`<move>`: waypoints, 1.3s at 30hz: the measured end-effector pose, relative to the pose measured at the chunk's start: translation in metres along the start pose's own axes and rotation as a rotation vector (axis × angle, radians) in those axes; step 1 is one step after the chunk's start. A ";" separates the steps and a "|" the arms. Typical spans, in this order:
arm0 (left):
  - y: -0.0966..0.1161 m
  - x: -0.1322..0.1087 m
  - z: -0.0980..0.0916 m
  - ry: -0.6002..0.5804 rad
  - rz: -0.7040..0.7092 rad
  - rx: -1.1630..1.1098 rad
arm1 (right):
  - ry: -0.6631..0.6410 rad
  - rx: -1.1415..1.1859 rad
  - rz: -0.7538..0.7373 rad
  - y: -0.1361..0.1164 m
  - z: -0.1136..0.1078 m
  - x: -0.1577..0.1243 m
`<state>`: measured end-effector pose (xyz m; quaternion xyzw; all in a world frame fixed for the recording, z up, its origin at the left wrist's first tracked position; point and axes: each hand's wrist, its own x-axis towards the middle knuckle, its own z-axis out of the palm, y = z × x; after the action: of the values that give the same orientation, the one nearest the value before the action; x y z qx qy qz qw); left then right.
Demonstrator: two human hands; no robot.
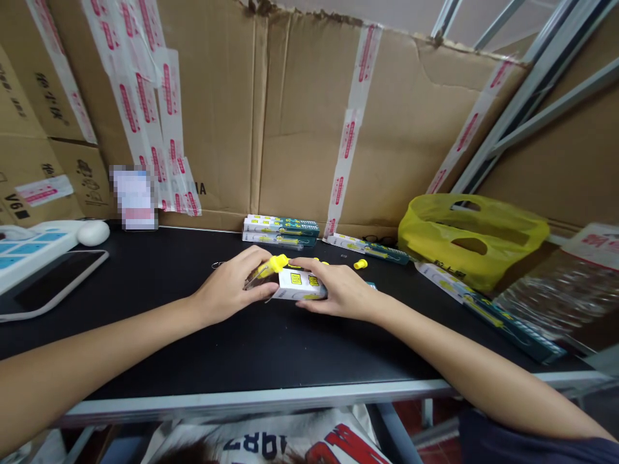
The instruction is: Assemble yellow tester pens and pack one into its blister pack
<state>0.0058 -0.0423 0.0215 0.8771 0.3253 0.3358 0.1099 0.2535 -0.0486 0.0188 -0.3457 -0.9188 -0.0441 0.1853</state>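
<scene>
My left hand (227,287) is closed around a yellow plastic piece with thin metal wire (276,263), pinched between thumb and fingers near the middle of the black table. My right hand (345,293) grips a slim white box (296,287) with yellow printed squares, lying along the palm. The box's near end faces my left hand, and the yellow piece sits just above that end. Most of the box's far part is hidden under my right hand. A small yellow cap (360,264) lies on the table beyond my right hand.
Behind my hands is a stack of similar boxes (278,229), with single boxes (367,249) (488,312) to the right. A yellow plastic bag (430,241) and wrapped clear bottles (556,290) stand at right. A phone (53,281) and white power strip (36,245) lie left; cardboard (300,122) walls the back.
</scene>
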 end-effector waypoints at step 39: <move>0.014 -0.009 0.016 -0.356 -0.062 0.266 | 0.002 -0.247 -0.188 -0.023 -0.003 -0.001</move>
<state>0.0182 -0.0587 0.0110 0.9189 0.3689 0.1264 0.0593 0.2403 -0.0671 0.0219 -0.2783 -0.9345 -0.1743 0.1373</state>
